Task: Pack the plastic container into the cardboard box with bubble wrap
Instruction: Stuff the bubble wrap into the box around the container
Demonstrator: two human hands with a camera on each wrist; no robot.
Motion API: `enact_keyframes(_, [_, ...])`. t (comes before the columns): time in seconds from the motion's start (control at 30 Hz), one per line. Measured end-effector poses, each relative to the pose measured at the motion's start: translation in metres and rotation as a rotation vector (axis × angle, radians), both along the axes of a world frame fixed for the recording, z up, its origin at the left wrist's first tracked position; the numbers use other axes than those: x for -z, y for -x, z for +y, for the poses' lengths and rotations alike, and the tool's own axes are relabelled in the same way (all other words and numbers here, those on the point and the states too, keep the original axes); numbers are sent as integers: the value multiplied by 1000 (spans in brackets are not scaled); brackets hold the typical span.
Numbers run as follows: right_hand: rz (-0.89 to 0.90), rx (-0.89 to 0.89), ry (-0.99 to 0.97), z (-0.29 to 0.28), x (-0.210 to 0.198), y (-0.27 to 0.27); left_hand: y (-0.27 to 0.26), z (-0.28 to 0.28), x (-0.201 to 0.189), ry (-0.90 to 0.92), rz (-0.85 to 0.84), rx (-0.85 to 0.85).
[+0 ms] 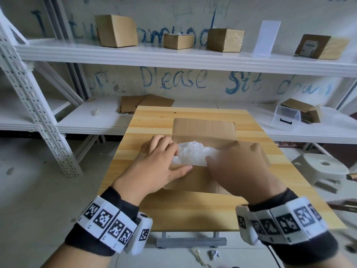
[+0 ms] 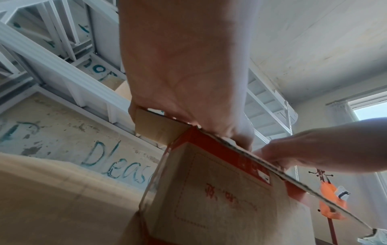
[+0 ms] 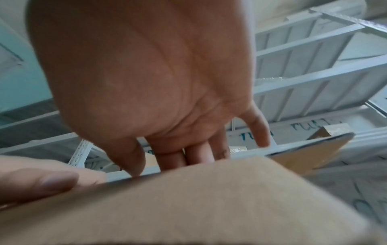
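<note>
A person is working at a wooden tabletop (image 1: pixel 154 215) with an open cardboard box (image 1: pixel 204 128) standing in the middle of it. A crumpled bundle of bubble wrap (image 1: pixel 195 153) is sitting inside the box opening, just beyond both hands; whether the plastic container is inside the bundle cannot be told from these views.

The left hand (image 1: pixel 160 165) is lying on the left of the opening, its fingers reaching forward over the box's left edge beside the wrap, its thumb stretching right along the near flap (image 1: pixel 195 180). It is not closing round anything; the fingers are nearly straight. The right hand (image 1: pixel 237 167), blurred, is coming over the near right of the opening, palm down and fingers spread, gripping nothing.

The wrap is lying between the two hands and slightly farther away, its long axis running left to right. Both hands are about equally near it. The next move probably calls for pressing the bundle down, then folding the near flap over it
</note>
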State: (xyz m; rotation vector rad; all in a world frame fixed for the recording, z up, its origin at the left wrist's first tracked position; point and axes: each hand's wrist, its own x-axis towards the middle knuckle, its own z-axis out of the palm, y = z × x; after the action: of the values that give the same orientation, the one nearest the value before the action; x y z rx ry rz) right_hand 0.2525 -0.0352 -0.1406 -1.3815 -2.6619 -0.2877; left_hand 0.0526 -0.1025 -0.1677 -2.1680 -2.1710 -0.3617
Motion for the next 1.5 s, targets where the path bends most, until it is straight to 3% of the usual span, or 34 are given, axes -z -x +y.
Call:
enact_keyframes(0.03, [-18,77,24,-6,-2,1,0,0,0,13,23,-10])
enact_keyframes(0.2, [-138,87,208,-1,0,-4,3,0,2,15,-46,1])
enact_keyframes(0.3, [109,97,130,7,5,-12,3,-2,1,19,-131,17])
enact_keyframes(0.4, [191,143,57,7,3,-20,3,-4,-1,13,-258,-39])
enact_keyframes(0.47, [204,256,115,10,3,-25,4,-6,-2,15,-246,-113])
enact_keyframes(0.53, [221,385,199,15,9,-31,7,-7,-5,4,-129,-170])
enact_keyframes(0.63, [506,462,367,22,16,-43,8,-7,-7,21,-146,-194])
enact_keyframes(0.73, [851,426,524,21,11,-51,11,-6,-3,0,-317,-189])
enact_keyframes(0.83, [1007,372,439,22,13,-55,17,-3,-1,-192,-425,-229])
enact_keyframes(0.93, [1056,300,398,20,15,-51,17,1,-3,-365,-483,-228])
enact_keyframes(1.13, [1123,246,467,22,27,-39,8,3,0,-431,-598,-148])
enact_keyframes(1.4, [1233,241,433,28,35,-31,16,3,7,-359,-712,-98])
enact_keyframes(1.5, [1293,163,425,31,34,-29,19,1,7,-338,-780,-78])
